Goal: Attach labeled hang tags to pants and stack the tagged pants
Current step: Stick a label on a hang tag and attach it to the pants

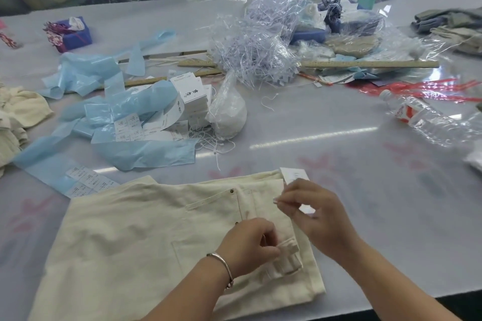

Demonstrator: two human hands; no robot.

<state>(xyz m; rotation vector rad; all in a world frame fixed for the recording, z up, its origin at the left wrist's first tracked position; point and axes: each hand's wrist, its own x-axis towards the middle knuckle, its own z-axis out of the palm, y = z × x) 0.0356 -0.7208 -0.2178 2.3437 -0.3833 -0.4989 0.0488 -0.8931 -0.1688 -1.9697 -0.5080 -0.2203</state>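
Cream pants (125,237) lie folded flat on the table in front of me. My left hand (247,242) pinches a belt loop (285,255) at the waistband on the right side of the pants. My right hand (310,206) holds a white hang tag (294,176) just above the waistband, its thumb and forefinger pinching something thin, likely the tag's string. A stack of white hang tags (194,96) stands at mid-table among blue backing strips, with sheets of printed labels (129,126) beside it.
A heap of clear plastic fasteners (258,60) lies at the centre back. A bag of white strings (229,109), wooden rulers (370,64), a lying water bottle (417,114), cream cloth (18,114) at left and folded garments (453,26) at right surround the work spot.
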